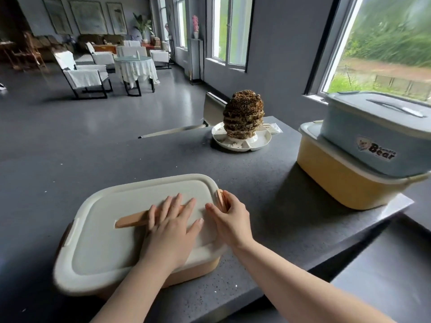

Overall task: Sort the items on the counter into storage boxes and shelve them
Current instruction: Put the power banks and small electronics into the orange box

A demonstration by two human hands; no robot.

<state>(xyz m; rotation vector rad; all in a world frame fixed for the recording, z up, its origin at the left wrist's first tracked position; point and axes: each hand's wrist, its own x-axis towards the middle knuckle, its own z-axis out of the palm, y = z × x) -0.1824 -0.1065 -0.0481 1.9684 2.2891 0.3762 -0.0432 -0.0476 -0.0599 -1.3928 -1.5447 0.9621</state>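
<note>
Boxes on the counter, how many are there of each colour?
Peach box with a cream lid, under the left hand and right hand: 1
Yellow box: 1
Blue box, stacked on the yellow one: 1
Total: 3

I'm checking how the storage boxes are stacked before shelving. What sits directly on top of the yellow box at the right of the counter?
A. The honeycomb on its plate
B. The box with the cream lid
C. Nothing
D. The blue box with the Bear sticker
D: the blue box with the Bear sticker rests on the lid of the yellow box.
</note>
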